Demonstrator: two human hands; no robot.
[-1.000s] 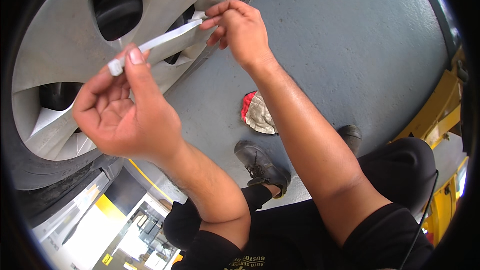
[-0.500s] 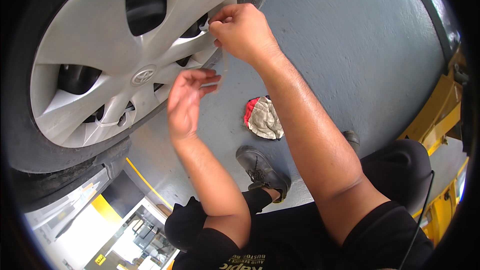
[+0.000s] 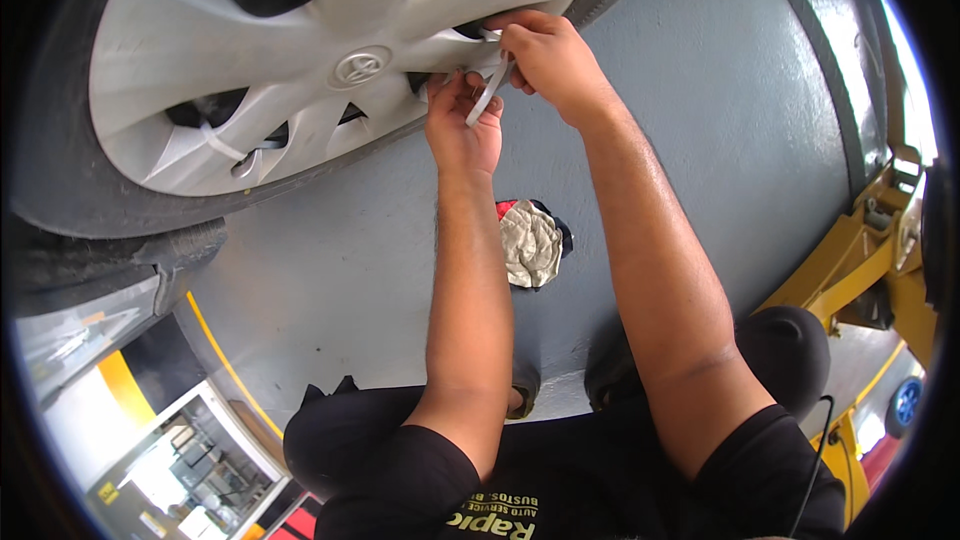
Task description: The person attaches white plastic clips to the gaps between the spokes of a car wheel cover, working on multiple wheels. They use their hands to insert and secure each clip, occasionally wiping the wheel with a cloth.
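Observation:
A silver wheel cover (image 3: 290,50) on a black tyre (image 3: 60,155) fills the upper left. My right hand (image 3: 550,65) pinches a pale, flat strap that looks like a cable tie (image 3: 487,98), beside a spoke at the cover's right edge. The strap hangs in a curve in front of my left palm. My left hand (image 3: 465,125) has its fingers bent and closed at the lower opening next to that spoke; what they grip is hidden. Another pale cable tie (image 3: 222,144) crosses a lower left spoke.
On the grey floor (image 3: 690,120) below my hands lies a crumpled cloth (image 3: 530,243), beige with red and black. A yellow metal frame (image 3: 850,260) stands at the right. A yellow line (image 3: 225,355) runs across the floor at the lower left.
My left hand has risen from below the wheel cover's edge to the opening, its spread fingers now bent inward. The strap shows clearly now. The whole view has shifted, with the wheel higher.

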